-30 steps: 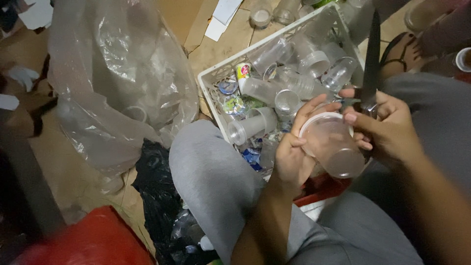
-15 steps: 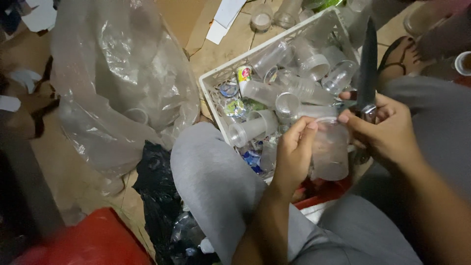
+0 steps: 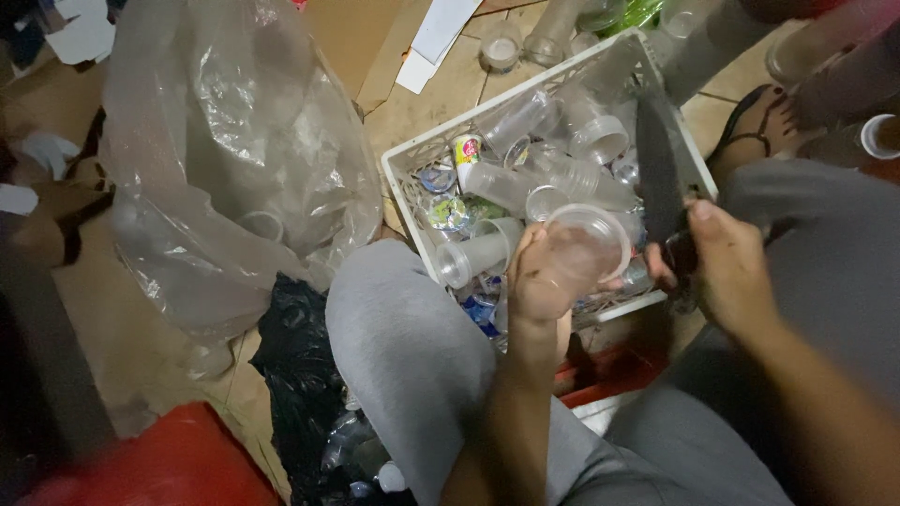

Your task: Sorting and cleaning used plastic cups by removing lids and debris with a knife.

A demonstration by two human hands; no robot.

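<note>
- Left hand (image 3: 539, 281): fingers closed around a clear plastic cup (image 3: 586, 245), gripped at the lower wall, open mouth turned up toward the camera.
- Right hand (image 3: 727, 267): clamped on the handle of a dark-bladed knife (image 3: 658, 178), blade pointing up and away over the crate, just beside the cup's rim.
- Clear plastic cup: held above the near edge of the white crate (image 3: 412, 169), between the two knees. Judged very light, thin-walled and easily crushed; slick surface; the stiffer rim or base is judged the better place to be gripped, the mid-wall being liable to buckle.
- White crate: slatted plastic, set on the floor ahead of the person; filled with more clear cups and bottles, some with coloured lids, lying on their sides.
- Grey trousered knee (image 3: 403, 347): raised at the crate's near left corner.
- Large clear plastic bag (image 3: 234, 169): left of the crate, slumped, a few cups seen inside.
- Black plastic bag (image 3: 300, 375): below the clear bag, against the knee.
- Red object (image 3: 159, 464): bottom left corner of view, kind not discernible.
- Sandalled foot (image 3: 759, 122): past the crate's right edge.
</note>
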